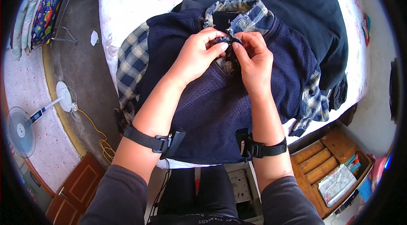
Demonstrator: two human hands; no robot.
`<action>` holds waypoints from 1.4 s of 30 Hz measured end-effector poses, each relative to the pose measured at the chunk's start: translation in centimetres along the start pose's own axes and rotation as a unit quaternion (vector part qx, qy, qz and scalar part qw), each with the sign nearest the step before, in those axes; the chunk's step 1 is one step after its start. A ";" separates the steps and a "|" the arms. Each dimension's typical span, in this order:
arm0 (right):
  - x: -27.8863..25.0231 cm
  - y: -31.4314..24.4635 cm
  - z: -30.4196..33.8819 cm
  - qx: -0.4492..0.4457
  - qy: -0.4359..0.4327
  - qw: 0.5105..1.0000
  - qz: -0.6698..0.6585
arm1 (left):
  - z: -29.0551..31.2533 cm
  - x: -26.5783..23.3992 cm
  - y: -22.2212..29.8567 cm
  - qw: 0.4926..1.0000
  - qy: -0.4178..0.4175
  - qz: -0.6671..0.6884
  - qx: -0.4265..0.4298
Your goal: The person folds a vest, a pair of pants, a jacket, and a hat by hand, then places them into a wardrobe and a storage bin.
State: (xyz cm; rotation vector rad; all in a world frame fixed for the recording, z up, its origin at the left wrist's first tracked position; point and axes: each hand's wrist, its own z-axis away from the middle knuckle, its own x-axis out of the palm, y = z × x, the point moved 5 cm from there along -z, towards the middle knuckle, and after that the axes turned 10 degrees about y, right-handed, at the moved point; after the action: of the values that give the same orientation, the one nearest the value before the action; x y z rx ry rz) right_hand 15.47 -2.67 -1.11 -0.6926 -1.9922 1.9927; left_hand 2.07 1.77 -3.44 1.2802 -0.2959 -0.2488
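Note:
A navy knit shirt [203,110] with plaid sleeves lies spread out on the bed, its collar toward the far side. At the neck opening, my left hand [201,53] pinches one side of the frayed plaid collar [250,19] between thumb and fingers. My right hand [256,59] pinches the collar edge just beside it, so the two thumbs nearly meet. The collar's front edges are drawn together there; whether a button sits between the fingertips is hidden. The left plaid sleeve [133,66] spreads toward the bed's left edge.
Beneath and beyond the shirt lies a black garment [296,9] on the flowered bedsheet [123,4]. A white fan [21,129] with a yellow cord [101,140] stands on the left. An open wooden drawer [313,165] holds several items at the lower right.

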 end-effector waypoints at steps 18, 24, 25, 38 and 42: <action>-0.4 1.6 0.3 0.052 0.050 0.997 -0.012 | -1.0 0.5 0.9 0.989 0.034 -0.145 0.009; -0.4 1.2 0.1 0.082 0.006 0.996 -0.031 | -0.6 0.5 0.4 0.993 0.043 -0.108 -0.001; -0.4 1.0 0.1 0.082 0.007 0.996 -0.031 | -0.5 0.5 0.4 0.993 0.042 -0.107 -0.001; 0.1 -1.2 0.5 -0.043 -0.011 0.987 0.155 | -0.3 0.7 1.9 0.963 0.096 -0.215 0.128; -1.7 -2.6 -0.2 -0.019 0.045 0.997 0.056 | 0.9 1.9 4.4 0.900 0.131 -0.318 0.270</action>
State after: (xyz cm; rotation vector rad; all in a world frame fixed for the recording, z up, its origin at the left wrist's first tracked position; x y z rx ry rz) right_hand 16.63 -3.24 1.75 -0.9045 -1.9848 1.9517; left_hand 3.61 1.46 1.16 1.9220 0.3262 -0.5701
